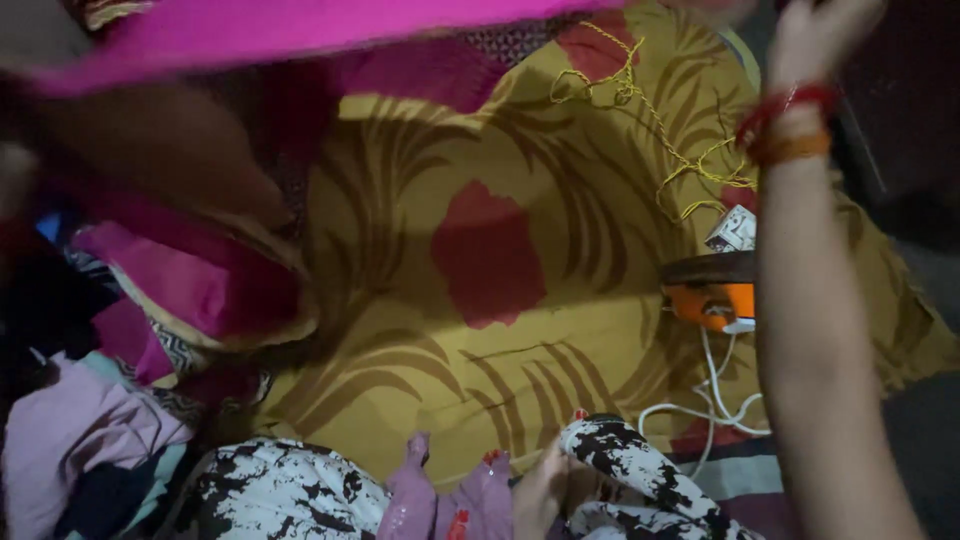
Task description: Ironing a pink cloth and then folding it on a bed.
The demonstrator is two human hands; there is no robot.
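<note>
Left hand [20,170]: sitting at the far left edge, blurred and mostly out of frame; can't tell whether it's gripping. Pink cloth [250,35] is stretching across the top from that side, lifted above the yellow leaf-print sheet [400,300] with red patches. Pile of folded clothes [150,290] is lying at left, pink and purple on top. Yellow cord [650,120] is trailing loose over the sheet's upper right. Small white printed packet [735,228] is lying just above the orange iron [715,290]; white cable [715,395] is looping below it. Right hand [815,35]: raised at top right, forearm upright, red and orange bangles [785,125] on the wrist. Fingers cut off by the frame, grip unclear.
</note>
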